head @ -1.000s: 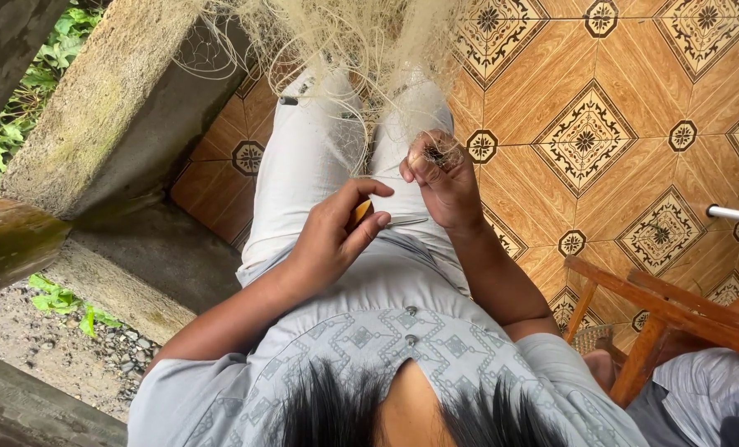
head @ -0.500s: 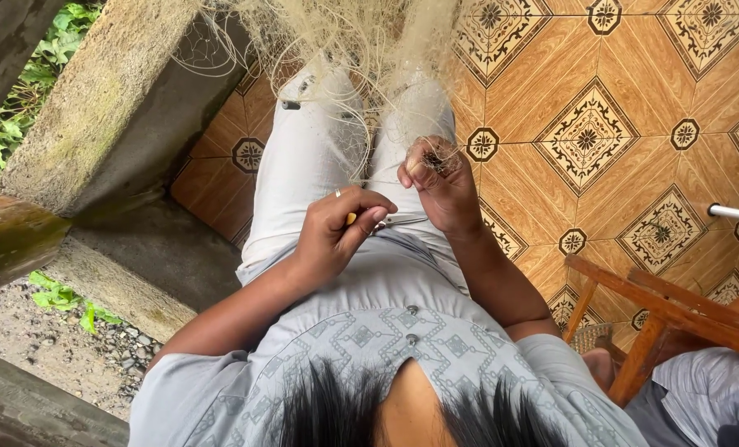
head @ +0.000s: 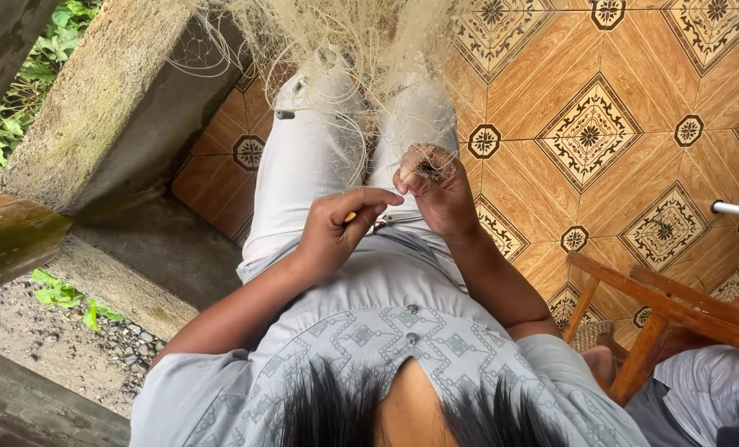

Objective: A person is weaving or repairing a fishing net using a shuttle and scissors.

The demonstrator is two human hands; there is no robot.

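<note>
The person sits with knees together, and a pale, tangled fishing net hangs down from the top of the view and drapes over both legs of the light grey trousers. The right hand is raised just above the lap, its fingers curled tight and pinched together on a bunched bit of the net, with a dark knot of mesh showing between thumb and fingertips. The left hand sits just beside it, nearly touching, with the thumb and forefinger closed together on a small yellow tool, only the tip of which peeks out from under the fingers; what kind of tool it is I cannot tell. A thin strand seems to run between the two hands, though it is too fine to be sure. Both forearms come out from a grey patterned shirt with small buttons down the front. Under the legs lies an orange tiled floor with dark diamond ornaments. To the left stands a rough concrete wall with some moss on it, and beyond it green leaves and gravel. At the lower right is part of a wooden chair, and next to it a bit of another person's grey clothing. A short white tube lies on the tiles at the right edge. I see no box, bowl or basket anywhere here.
</note>
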